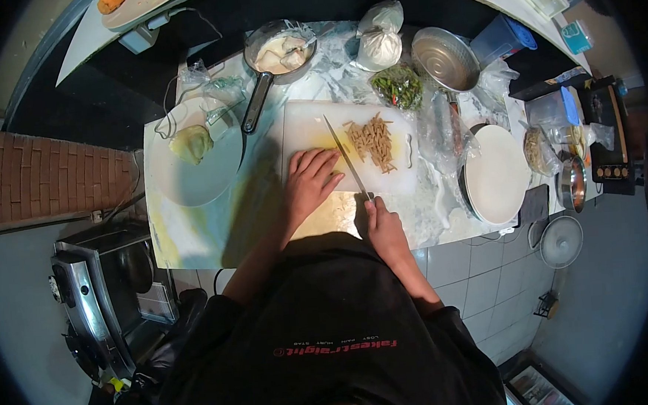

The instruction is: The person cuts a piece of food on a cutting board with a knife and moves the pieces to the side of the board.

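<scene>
My right hand [385, 227] is closed round the handle of a long knife [347, 159], whose blade lies slantwise over a white cutting board [300, 122]. To the left of the blade, my left hand [313, 177] rests on the board with its fingers spread. A little yellow shows by those fingertips, too small to make out. Right of the knife sits a pile of thin brown strips [374, 141], apart from both hands.
A pan [279, 53] with pale contents stands behind the board. A plate [189, 185] is at left, a white plate [496, 173] at right. Along the back are a bag of greens [397, 87], a metal bowl [445, 59] and a blue container [502, 39].
</scene>
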Demonstrator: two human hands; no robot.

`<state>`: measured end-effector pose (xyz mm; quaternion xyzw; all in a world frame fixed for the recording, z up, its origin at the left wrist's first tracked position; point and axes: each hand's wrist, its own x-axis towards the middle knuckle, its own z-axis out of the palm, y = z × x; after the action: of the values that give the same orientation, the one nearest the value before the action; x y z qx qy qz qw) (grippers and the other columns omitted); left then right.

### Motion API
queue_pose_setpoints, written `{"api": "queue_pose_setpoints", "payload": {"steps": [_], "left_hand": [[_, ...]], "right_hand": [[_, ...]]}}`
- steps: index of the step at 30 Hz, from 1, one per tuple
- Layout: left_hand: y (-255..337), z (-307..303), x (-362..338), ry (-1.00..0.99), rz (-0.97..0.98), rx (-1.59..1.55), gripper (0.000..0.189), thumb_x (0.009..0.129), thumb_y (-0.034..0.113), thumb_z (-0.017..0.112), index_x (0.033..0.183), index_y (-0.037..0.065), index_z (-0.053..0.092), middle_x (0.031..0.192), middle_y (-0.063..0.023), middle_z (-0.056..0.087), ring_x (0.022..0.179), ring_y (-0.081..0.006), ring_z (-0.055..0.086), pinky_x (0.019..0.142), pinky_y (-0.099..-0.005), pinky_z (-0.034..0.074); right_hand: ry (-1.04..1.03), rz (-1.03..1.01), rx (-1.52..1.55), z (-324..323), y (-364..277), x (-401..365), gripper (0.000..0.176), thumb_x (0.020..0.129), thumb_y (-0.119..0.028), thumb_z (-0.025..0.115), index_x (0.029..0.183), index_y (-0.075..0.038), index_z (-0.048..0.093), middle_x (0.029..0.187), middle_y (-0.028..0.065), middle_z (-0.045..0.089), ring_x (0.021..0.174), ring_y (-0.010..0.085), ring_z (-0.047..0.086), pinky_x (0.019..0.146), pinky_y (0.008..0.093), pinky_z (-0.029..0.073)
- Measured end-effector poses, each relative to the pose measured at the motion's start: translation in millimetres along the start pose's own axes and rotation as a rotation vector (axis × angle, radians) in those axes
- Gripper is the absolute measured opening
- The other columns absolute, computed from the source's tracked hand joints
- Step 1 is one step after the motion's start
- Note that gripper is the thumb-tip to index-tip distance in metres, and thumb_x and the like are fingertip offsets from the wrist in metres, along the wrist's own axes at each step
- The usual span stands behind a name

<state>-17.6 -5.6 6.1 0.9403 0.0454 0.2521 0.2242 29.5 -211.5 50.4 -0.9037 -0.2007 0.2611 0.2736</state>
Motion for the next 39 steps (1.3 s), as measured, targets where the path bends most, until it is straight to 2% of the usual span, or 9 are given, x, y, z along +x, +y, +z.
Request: {"api": "queue_pose_setpoints", "payload": {"steps": [9,14,17,25,30,32,35,39], "left_hand": [[-2.6,1.3,-0.5,0.016,0.026,0.005,0.039,0.088,0.028,0.070,0.118,0.004,0.067,0.122,-0.0047,0.065,0.117,-0.0223,0.055,0.104,-0.0426,0.036],[-1.6,-0.1,-1.0,-0.001,0.000,-0.008,0.037,0.087,0.025,0.071,0.119,0.007,0.069,0.124,-0.0030,0.066,0.117,-0.0216,0.056,0.103,-0.0419,0.037],[-1.6,1.3,-1.0,0.003,-0.004,-0.002,0.037,0.087,0.024,0.071,0.119,0.007,0.068,0.125,-0.0028,0.066,0.117,-0.0217,0.056,0.103,-0.0418,0.037],[2.5,-0.8,0.2,0.019,-0.029,0.009,0.036,0.088,0.023,0.070,0.120,0.007,0.068,0.124,-0.0032,0.067,0.116,-0.0217,0.057,0.101,-0.0414,0.037],[3.0,-2.4,0.0,0.016,-0.061,-0.037,0.034,0.088,0.023,0.069,0.119,0.008,0.068,0.124,-0.0036,0.066,0.116,-0.0221,0.057,0.101,-0.0409,0.037],[2.2,-1.2,0.1,0.014,-0.051,-0.036,0.035,0.088,0.023,0.069,0.119,0.008,0.067,0.124,-0.0039,0.066,0.116,-0.0223,0.057,0.101,-0.0411,0.036],[1.7,-1.5,0.0,-0.028,-0.057,-0.021,0.036,0.091,0.028,0.067,0.119,0.005,0.066,0.125,-0.0037,0.065,0.120,-0.0206,0.055,0.104,-0.0418,0.035],[2.7,-5.6,2.3,-0.037,-0.052,-0.029,0.037,0.090,0.028,0.068,0.120,0.006,0.065,0.125,-0.0040,0.064,0.120,-0.0206,0.055,0.103,-0.0418,0.035]], "right_hand": [[-0.009,-0.018,-0.031,-0.9,0.1,0.1,0.039,0.107,-0.033,0.040,0.113,0.002,0.055,0.077,0.0338,0.064,0.077,0.0542,0.062,0.065,0.0611,0.049],[-0.017,-0.031,-0.052,1.9,3.2,6.5,0.042,0.107,-0.036,0.038,0.113,0.001,0.056,0.081,0.0335,0.065,0.078,0.0541,0.063,0.067,0.0604,0.051],[-0.035,-0.018,-0.046,-0.6,1.5,8.1,0.044,0.107,-0.037,0.036,0.114,0.001,0.057,0.080,0.0326,0.066,0.078,0.0539,0.063,0.068,0.0598,0.052],[0.076,-0.012,-0.266,-1.9,2.3,4.7,0.045,0.106,-0.040,0.038,0.114,0.001,0.056,0.071,0.0320,0.065,0.070,0.0507,0.066,0.061,0.0577,0.054],[0.130,-0.020,-0.226,-9.0,8.5,4.1,0.045,0.106,-0.040,0.039,0.112,0.002,0.055,0.070,0.0327,0.064,0.067,0.0522,0.064,0.060,0.0580,0.053],[0.066,0.005,-0.129,-10.7,7.2,2.9,0.045,0.106,-0.039,0.040,0.113,0.003,0.056,0.074,0.0354,0.062,0.075,0.0553,0.061,0.064,0.0604,0.049],[0.060,-0.038,-0.121,-7.3,5.0,0.9,0.044,0.106,-0.038,0.039,0.109,0.003,0.056,0.070,0.0334,0.063,0.069,0.0526,0.064,0.062,0.0592,0.052],[0.061,-0.055,-0.128,-6.2,1.5,0.2,0.043,0.106,-0.037,0.039,0.109,0.002,0.056,0.070,0.0321,0.064,0.070,0.0519,0.064,0.062,0.0591,0.052]]}}
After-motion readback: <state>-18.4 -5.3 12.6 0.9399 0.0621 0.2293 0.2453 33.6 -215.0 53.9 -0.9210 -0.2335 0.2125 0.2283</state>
